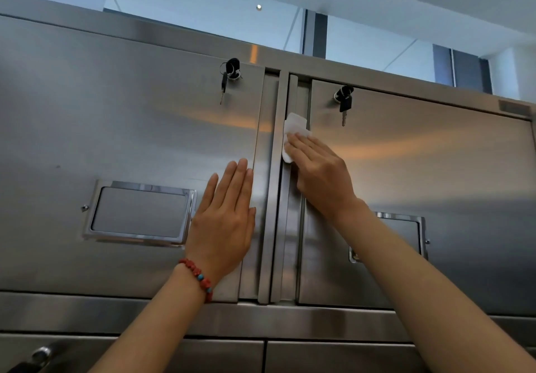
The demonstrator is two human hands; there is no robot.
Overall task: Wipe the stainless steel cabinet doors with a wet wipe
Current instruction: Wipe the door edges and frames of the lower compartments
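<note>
- We face two big steel doors, the left door and the right door
- Our left hand lies flat, fingers straight, on the left door's edge
- Our right hand presses flat on the wet wipe, at the right door's inner edge
- The wipe could snag in the gap, or bump the hanging key; it looks near, maybe
</note>
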